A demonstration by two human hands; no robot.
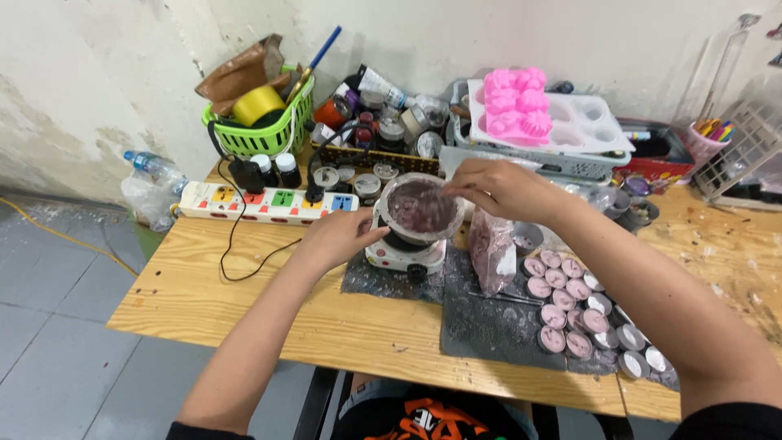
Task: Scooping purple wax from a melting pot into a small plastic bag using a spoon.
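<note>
Near the middle of the frame a metal bowl (421, 209) of purplish melt sits on a small white hotplate (405, 254); the left hand (340, 238) rests against the hotplate's left side, fingers loosely curled around nothing. The right hand (498, 187) hovers at the bowl's right rim, fingers pinched together, though I cannot tell what they grip. Lower right on the wooden surface (244, 301), small round cups (562, 300) of pink wax cluster on a dark mat (489, 322).

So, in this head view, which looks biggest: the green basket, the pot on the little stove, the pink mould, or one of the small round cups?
Largest to smallest, as they look:
1. Green basket
2. Pot and pink mould, too alike to rank; the mould also sits farther back
3. Small round cup, clearly smallest
</note>
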